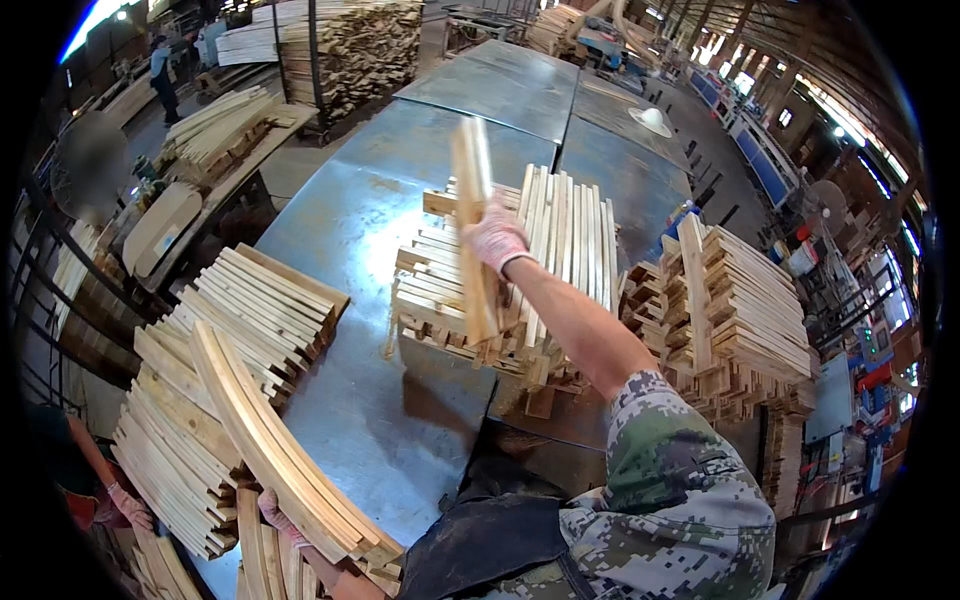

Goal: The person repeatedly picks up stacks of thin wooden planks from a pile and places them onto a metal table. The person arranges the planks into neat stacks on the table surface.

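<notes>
My right hand (496, 238), in a pinkish knit glove, is closed around a few wooden strips (474, 175). They stand tilted over a stack of wooden strips (560, 230) on the metal table, blurred at the lower end. At the lower left, my left hand (281, 516), gloved the same way, grips the side of a bundle of long wooden strips (280, 440). Part of its fingers is hidden by the wood. That bundle lies slantwise over a big pile of strips (175, 440).
The metal-topped table (350, 390) runs ahead between the piles. More strips are stacked crosswise (745, 310) at the right. Another person's gloved hand (130, 506) rests by the left pile. Farther off stand a side bench (165, 225) with boards and a tall timber stack (350, 50).
</notes>
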Available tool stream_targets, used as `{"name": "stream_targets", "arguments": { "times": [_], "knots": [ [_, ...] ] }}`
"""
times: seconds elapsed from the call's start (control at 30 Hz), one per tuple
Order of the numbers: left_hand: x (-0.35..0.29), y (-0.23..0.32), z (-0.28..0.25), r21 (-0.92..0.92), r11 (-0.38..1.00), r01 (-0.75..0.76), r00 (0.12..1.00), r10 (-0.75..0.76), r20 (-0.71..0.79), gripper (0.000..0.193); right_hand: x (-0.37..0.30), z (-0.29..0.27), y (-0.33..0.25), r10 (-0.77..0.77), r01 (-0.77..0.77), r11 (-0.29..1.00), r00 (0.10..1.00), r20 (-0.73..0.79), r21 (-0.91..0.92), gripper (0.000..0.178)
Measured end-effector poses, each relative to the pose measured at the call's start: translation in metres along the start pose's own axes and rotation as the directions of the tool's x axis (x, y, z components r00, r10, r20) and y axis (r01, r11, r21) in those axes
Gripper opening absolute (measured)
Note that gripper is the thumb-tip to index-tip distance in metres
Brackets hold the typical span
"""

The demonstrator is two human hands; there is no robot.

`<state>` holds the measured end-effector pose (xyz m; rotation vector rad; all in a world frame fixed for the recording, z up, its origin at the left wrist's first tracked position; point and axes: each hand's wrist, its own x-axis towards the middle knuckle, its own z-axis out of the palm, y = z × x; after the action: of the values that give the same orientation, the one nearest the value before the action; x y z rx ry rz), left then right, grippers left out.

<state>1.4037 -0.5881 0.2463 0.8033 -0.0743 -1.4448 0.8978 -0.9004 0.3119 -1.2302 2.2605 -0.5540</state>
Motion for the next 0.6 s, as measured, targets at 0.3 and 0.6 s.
{"name": "stream_targets", "arguments": {
  "times": [0.3, 0.6],
  "knots": [
    [-0.098, -0.06, -0.016, -0.097, 0.995, 0.003, 0.973, -0.026, -0.23, 0.083, 0.058, 0.02, 0.098, -0.039, 0.093, 0.74, 0.995, 0.095, -0.667, 0.042],
    [-0.113, -0.158, 0.084, 0.531, 0.75, -0.394, 0.826, 0.543, -0.154, 0.11, 0.065, -0.089, 0.044, -0.499, 0.55, 0.51, 0.815, 0.294, -0.661, 0.084]
  ]
}}
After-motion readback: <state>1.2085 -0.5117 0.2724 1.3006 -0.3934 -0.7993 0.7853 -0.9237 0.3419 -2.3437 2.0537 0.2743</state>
